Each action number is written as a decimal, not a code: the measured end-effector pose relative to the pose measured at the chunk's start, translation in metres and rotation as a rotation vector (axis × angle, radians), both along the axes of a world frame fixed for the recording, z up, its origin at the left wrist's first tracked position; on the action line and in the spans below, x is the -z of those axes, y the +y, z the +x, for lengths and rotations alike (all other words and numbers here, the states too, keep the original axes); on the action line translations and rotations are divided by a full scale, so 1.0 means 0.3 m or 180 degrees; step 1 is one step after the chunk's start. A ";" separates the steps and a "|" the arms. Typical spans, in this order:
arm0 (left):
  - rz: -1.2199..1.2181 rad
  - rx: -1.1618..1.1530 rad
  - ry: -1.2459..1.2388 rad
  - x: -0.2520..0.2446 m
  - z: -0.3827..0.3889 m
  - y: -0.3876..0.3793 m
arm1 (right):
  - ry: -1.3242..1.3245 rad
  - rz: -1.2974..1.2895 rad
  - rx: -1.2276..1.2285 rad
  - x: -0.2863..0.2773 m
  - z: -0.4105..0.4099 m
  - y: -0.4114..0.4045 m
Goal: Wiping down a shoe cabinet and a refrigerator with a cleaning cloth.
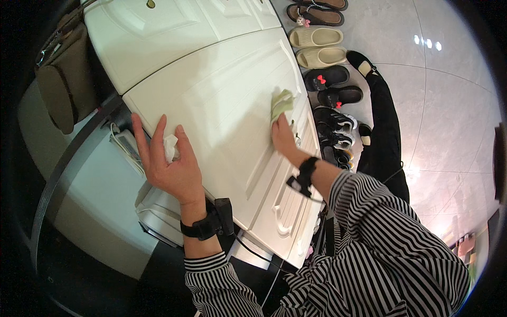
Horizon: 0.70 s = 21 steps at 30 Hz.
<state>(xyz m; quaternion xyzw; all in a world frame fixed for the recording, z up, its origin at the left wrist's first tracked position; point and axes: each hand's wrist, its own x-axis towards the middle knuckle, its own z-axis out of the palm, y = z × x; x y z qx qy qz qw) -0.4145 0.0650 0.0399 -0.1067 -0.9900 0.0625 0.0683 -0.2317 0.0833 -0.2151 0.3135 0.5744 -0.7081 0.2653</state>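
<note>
My left hand (170, 166) is spread at the near left edge of a white panelled cabinet door (198, 115), with a crumpled white tissue (170, 147) between its fingers and palm. Against the right part of the same door, my right hand (284, 136) holds a light green cloth (282, 104); its fingertips are partly hidden by the cloth. Small metal fittings show just right of that hand. Both wrists wear black straps with small devices on them, and a cable runs from the left one.
Beige slides (317, 37), black slippers with red bows (340, 96) and sneakers (336, 121) line the cabinet's right side on grey floor tiles (447, 99). A brown bag (59, 95) is at the upper left. Below it are a power strip with a cable (126, 146) and a white box-like object (160, 214).
</note>
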 end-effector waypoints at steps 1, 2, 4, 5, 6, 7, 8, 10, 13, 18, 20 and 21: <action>0.0037 -0.0033 -0.0010 -0.007 -0.007 0.009 | -0.0032 -0.0036 0.0148 0.085 -0.007 -0.010; 0.0017 -0.0036 0.0002 -0.011 -0.011 0.014 | -0.0061 -0.0090 0.0285 0.158 -0.008 -0.014; 0.0015 0.0012 0.0019 -0.015 0.014 -0.031 | -0.0810 -0.0563 -0.0142 0.169 -0.046 0.023; -0.0013 0.0001 0.0020 -0.019 0.019 -0.039 | -0.1540 -0.0953 -0.0517 0.167 -0.071 0.048; 0.0141 -0.0023 0.0022 -0.004 0.004 -0.011 | -0.1432 -0.0791 -0.0523 0.218 -0.065 0.065; 0.0223 -0.0074 0.0009 -0.001 0.001 -0.007 | -0.1427 -0.0790 -0.0519 0.196 -0.060 0.053; 0.0236 -0.0065 0.0017 0.003 -0.002 -0.004 | -0.1109 -0.0503 -0.0346 0.154 -0.041 0.033; 0.0079 0.0026 0.0023 -0.004 -0.009 -0.009 | -0.0487 -0.0250 0.0051 0.032 -0.016 -0.002; 0.0133 -0.0372 -0.0196 -0.073 0.005 -0.033 | -0.0139 -0.0768 -0.0110 -0.258 -0.023 -0.019; 0.0047 -0.0360 -0.0234 -0.055 -0.003 -0.004 | 0.0996 -0.0514 0.0046 -0.476 -0.313 0.095; 0.0159 -0.0314 -0.0191 -0.048 -0.017 0.033 | 0.1659 -0.0149 0.0191 -0.424 -0.432 0.085; 0.0228 -0.0318 -0.0250 -0.034 -0.009 0.021 | 0.1727 -0.0110 0.0190 -0.424 -0.498 0.087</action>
